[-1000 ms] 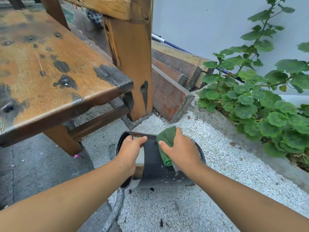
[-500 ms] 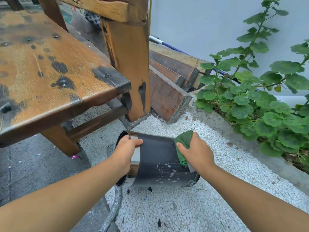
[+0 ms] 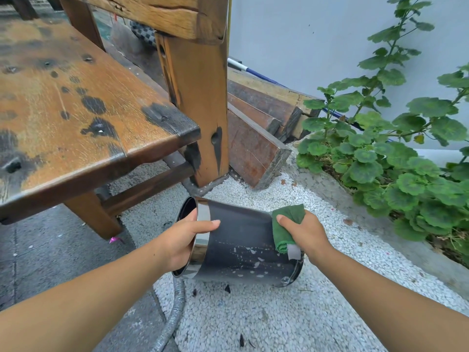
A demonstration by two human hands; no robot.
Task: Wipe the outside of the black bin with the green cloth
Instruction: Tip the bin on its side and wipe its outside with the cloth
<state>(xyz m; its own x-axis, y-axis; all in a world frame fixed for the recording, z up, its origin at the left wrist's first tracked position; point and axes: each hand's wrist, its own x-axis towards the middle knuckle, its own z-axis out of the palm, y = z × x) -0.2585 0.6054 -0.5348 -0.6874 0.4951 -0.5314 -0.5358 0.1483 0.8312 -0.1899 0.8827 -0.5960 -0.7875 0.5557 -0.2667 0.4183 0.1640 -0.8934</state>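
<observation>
Landmark: black bin (image 3: 241, 240), lying on its side on the white gravel (image 3: 253, 321), open mouth toward the wooden bench (image 3: 76, 118), base toward the geranium plants (image 3: 380, 161)

Nearest to camera, a grey corrugated hose (image 3: 175, 308) runs on the ground just below the bin's mouth end

Left hand (image 3: 182, 240) closed over the chrome rim band (image 3: 201, 235) at the mouth, thumb across the outer wall, other fingers inside and hidden. Likely purpose: pin the cylinder so it neither rolls nor slides under wiping pressure

Right hand (image 3: 308, 235) clamped around a bunched green cloth (image 3: 285, 229), pressing it onto the upper outer wall at the base end. Cloth folded thick, probably to give a firm pad

Pale flecks and smears visible on the lower side wall, below the cloth's line. Judgement: the bin lies sideways so its wall can be turned upward in sections; that flecked band appears not yet cleaned

Beyond the bin: bench leg, then stacked timber planks (image 3: 256, 138) against the pale wall
</observation>
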